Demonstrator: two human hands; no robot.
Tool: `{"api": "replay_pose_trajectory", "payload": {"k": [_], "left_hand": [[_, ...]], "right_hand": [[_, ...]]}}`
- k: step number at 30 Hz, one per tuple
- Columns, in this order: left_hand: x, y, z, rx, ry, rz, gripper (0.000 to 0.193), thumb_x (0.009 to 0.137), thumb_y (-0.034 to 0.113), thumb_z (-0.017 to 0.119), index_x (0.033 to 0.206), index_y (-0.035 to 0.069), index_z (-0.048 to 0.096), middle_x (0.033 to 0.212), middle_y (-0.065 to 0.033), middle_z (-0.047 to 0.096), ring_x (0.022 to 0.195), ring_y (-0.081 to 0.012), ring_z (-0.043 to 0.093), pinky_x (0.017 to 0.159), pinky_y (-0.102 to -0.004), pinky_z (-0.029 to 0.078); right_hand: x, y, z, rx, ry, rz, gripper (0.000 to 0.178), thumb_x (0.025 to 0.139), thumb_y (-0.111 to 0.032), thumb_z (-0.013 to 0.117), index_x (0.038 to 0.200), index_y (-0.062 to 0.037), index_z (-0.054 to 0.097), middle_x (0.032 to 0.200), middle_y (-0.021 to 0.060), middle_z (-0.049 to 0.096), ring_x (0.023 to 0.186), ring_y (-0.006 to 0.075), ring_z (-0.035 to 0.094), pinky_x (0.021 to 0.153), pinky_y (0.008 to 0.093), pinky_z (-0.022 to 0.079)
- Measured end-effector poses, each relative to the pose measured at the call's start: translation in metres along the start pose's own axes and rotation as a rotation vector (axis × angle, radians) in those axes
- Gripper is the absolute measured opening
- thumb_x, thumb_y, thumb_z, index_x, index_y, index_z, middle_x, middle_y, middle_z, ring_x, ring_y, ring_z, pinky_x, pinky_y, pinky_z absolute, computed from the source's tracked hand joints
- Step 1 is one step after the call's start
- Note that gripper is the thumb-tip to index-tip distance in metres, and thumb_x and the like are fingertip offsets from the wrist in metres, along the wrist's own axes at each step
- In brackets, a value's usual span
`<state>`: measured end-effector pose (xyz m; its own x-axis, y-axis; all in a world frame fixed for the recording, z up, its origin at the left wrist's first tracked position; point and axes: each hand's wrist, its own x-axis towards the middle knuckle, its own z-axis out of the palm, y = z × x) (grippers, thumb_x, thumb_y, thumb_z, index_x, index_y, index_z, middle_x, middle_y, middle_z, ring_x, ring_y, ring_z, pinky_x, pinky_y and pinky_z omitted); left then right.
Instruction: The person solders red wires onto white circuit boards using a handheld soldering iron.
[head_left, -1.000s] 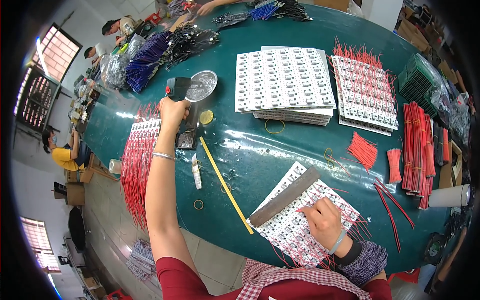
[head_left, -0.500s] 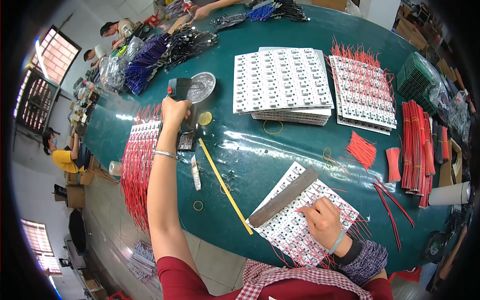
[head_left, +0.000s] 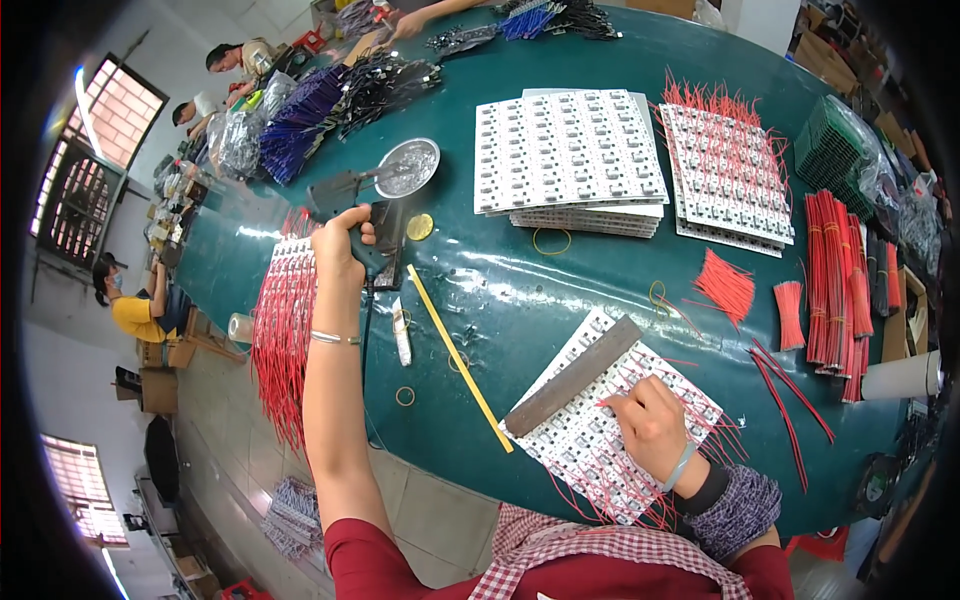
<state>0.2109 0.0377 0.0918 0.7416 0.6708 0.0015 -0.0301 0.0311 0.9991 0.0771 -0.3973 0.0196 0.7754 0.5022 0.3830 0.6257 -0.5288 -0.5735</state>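
Steadying matters: the right hand (head_left: 655, 430) pinches a red wire (head_left: 604, 403) over the board (head_left: 583, 450) on the table (head_left: 490, 330), best pinned beneath the bar (head_left: 572, 379); the left hand (head_left: 342, 242) clasps a soldering gun (head_left: 331, 193) by the bowl (head_left: 435, 162).

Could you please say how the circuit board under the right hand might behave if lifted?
The circuit board would probably stay stiff, since its edges look straight. Its red wires would likely flop, as they look thin and curved. The dark bar lying across it might slide off if the board tilts.
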Motion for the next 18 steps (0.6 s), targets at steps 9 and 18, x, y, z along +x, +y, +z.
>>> {"api": "replay_pose_trajectory", "payload": {"k": [9, 18], "left_hand": [[-0.119, -0.009, -0.045, -1.128, -0.449, -0.72, 0.025, 0.097, 0.006, 0.055, 0.115, -0.01, 0.059, 0.115, -0.0311, 0.061, 0.057, -0.0074, 0.049, 0.049, -0.0193, 0.045], [-0.269, -0.023, -0.071, -1.648, -0.303, -0.975, 0.025, 0.096, 0.006, 0.056, 0.118, -0.006, 0.058, 0.117, -0.0262, 0.061, 0.053, -0.0044, 0.048, 0.048, -0.0182, 0.044]], "right_hand": [[-0.003, 0.005, 0.006, -0.023, 0.02, -0.012, 0.012, 0.075, 0.002, 0.068, 0.086, -0.0034, 0.069, 0.075, 0.0079, 0.047, 0.074, 0.0268, 0.053, 0.064, 0.0395, 0.044], [-0.006, 0.0, 0.009, -0.038, 0.074, -0.016, 0.008, 0.077, 0.002, 0.067, 0.084, -0.0032, 0.067, 0.078, 0.01, 0.049, 0.077, 0.029, 0.054, 0.067, 0.0406, 0.046]]}}
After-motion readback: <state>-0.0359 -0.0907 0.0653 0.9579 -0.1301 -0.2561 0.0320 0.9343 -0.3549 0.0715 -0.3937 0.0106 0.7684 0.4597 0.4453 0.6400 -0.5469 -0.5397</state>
